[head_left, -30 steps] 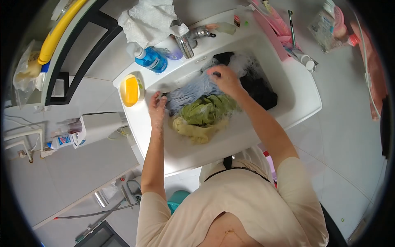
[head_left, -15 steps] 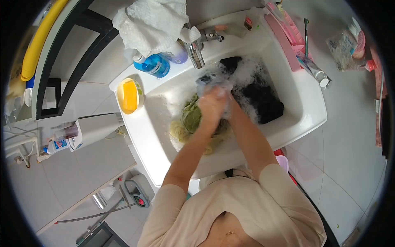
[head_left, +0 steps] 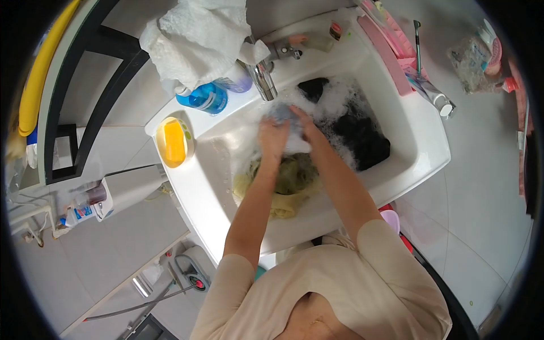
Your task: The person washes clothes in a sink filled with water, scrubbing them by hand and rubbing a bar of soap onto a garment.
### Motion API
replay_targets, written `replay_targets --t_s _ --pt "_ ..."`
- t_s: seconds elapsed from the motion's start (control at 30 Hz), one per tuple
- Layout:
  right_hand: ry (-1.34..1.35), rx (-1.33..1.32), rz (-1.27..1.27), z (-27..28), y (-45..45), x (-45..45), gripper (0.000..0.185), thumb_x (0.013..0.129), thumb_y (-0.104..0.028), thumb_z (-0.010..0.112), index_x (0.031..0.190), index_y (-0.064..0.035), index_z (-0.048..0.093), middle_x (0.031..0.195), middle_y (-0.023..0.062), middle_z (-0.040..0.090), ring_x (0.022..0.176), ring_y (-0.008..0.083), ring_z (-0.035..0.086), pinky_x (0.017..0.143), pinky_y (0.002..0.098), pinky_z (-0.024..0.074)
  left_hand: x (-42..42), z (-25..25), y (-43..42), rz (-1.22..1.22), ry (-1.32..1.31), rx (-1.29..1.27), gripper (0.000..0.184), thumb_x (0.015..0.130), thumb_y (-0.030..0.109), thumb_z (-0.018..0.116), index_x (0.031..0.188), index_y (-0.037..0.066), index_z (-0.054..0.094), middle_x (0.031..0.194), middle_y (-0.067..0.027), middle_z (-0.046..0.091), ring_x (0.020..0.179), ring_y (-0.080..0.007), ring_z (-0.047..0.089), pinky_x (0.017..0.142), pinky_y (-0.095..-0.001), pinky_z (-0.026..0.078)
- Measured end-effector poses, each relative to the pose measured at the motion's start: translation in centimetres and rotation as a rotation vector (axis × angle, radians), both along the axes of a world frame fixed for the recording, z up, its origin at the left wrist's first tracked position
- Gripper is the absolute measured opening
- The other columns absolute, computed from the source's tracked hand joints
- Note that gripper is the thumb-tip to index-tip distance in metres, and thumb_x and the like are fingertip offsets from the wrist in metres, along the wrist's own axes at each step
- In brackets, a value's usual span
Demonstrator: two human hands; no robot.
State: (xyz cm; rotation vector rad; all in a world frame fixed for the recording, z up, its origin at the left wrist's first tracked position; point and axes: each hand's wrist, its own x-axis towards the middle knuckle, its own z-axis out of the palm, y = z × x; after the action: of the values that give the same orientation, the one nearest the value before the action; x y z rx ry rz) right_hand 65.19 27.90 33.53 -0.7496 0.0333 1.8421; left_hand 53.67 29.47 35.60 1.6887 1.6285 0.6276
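Observation:
A wet light blue-grey cloth (head_left: 281, 115) is between my two hands in the white sink (head_left: 419, 144), just in front of the faucet (head_left: 263, 81). My left hand (head_left: 273, 137) grips it from the left, with fingers curled and blurred by motion. On the other side, my right hand (head_left: 306, 123) is closed on the cloth too. Below my hands, a yellow-green garment (head_left: 283, 204) lies bunched in the sink. Soaked black clothing (head_left: 365, 141) sits to the right amid suds (head_left: 340, 99).
On the sink's left ledge, a soap dish (head_left: 188, 146) holds a yellow soap bar (head_left: 174, 141). Behind it stand a blue bottle (head_left: 207, 99) and a hanging white towel (head_left: 195, 42). A pink rack (head_left: 391, 54) and a toothpaste tube (head_left: 433, 95) line the right edge.
My hands have moved slightly up and left with the cloth, closer to the faucet, and have come a little apart. The green part of the garment below looks flatter and wetter.

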Motion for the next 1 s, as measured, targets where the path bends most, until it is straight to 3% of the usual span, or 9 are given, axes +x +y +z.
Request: replay_targets --t_s 0.1,0.17,0.23,0.37,0.47,0.5,0.6,0.77,1.0 --pt "0.488 0.042 -0.033 -1.9 -1.8 0.6 0.039 0.079 -0.029 0.064 0.108 -0.0058 0.055 0.118 0.0086 0.049 0.101 0.0216 0.049 0.090 0.0326 0.0404 2.8 5.6 -2.9 -0.093 -0.031 -0.012 0.035 0.070 0.035 0.066 0.085 0.003 0.065 0.089 -0.0240 0.061 0.089 -0.0371 0.057 0.081 -0.0407 0.045" --pt "-1.049 0.707 -0.171 -0.4 -4.5 0.5 0.035 0.082 -0.031 0.058 0.106 -0.0053 0.056 0.102 0.0080 0.056 0.093 0.0217 0.053 0.085 0.0335 0.0430 0.5 5.7 -2.2 0.083 -0.068 -0.150 0.036 0.070 0.034 0.067 0.087 0.002 0.064 0.094 -0.0246 0.060 0.089 -0.0366 0.058 0.081 -0.0395 0.046" --pt "-0.827 -0.027 0.373 2.9 -3.3 -0.4 0.037 0.077 -0.032 0.060 0.105 -0.0073 0.060 0.100 0.0110 0.060 0.094 0.0249 0.057 0.083 0.0347 0.0446 -4.6 3.0 -0.7 0.090 -0.003 -0.089 0.040 0.070 0.034 0.069 0.094 0.002 0.062 0.105 -0.0248 0.057 0.093 -0.0358 0.057 0.082 -0.0386 0.046" --pt "-1.543 0.543 0.564 8.5 -5.1 2.2 0.050 0.075 -0.033 0.066 0.119 -0.0130 0.055 0.126 0.0131 0.049 0.116 0.0280 0.046 0.092 0.0384 0.0400 -9.2 5.0 -2.5 -0.122 0.512 0.297 0.058 0.069 0.035 0.071 0.118 0.009 0.053 0.130 -0.0234 0.041 0.112 -0.0372 0.046 0.088 -0.0415 0.043" --pt "-2.119 0.731 0.440 7.9 -6.6 0.7 0.063 0.076 -0.038 0.063 0.132 -0.0167 0.041 0.138 0.0133 0.035 0.126 0.0336 0.033 0.098 0.0502 0.0316 -7.5 7.3 -6.4 -0.352 0.368 0.326 0.068 0.070 0.032 0.070 0.129 0.013 0.042 0.134 -0.0213 0.036 0.119 -0.0391 0.038 0.091 -0.0500 0.038" --pt "-2.061 0.738 0.601 7.3 -7.1 -0.1 0.070 0.078 -0.042 0.059 0.138 -0.0187 0.030 0.143 0.0126 0.025 0.131 0.0384 0.021 0.100 0.0599 0.0220 -6.7 6.9 -7.3 -0.366 0.451 0.311 0.068 0.069 0.031 0.070 0.129 0.013 0.041 0.133 -0.0212 0.037 0.117 -0.0389 0.039 0.090 -0.0519 0.037" --pt "-2.145 0.664 0.736 4.6 -6.9 -1.4 0.065 0.080 -0.042 0.056 0.136 -0.0173 0.033 0.144 0.0115 0.024 0.130 0.0336 0.025 0.097 0.0631 0.0229 -5.1 4.0 -7.8 -0.341 0.606 0.257 0.066 0.069 0.027 0.068 0.128 0.014 0.042 0.128 -0.0202 0.041 0.115 -0.0380 0.041 0.087 -0.0558 0.036" --pt "-2.260 0.635 0.812 -0.5 -2.6 -2.4 0.060 0.080 -0.038 0.056 0.131 -0.0125 0.039 0.129 0.0134 0.043 0.118 0.0282 0.043 0.093 0.0524 0.0352 -4.7 -1.7 -4.5 -0.230 0.761 0.028 0.056 0.071 0.028 0.064 0.123 0.013 0.049 0.123 -0.0183 0.046 0.113 -0.0356 0.043 0.087 -0.0528 0.036" --pt "-1.818 0.572 0.876 -2.4 0.2 -1.8 0.049 0.086 -0.038 0.049 0.123 -0.0081 0.045 0.117 0.0131 0.052 0.109 0.0273 0.048 0.091 0.0457 0.0373 -5.0 -6.4 -0.8 -0.287 0.770 -0.354 0.046 0.077 0.032 0.058 0.118 0.012 0.052 0.123 -0.0175 0.048 0.114 -0.0336 0.043 0.086 -0.0488 0.039"
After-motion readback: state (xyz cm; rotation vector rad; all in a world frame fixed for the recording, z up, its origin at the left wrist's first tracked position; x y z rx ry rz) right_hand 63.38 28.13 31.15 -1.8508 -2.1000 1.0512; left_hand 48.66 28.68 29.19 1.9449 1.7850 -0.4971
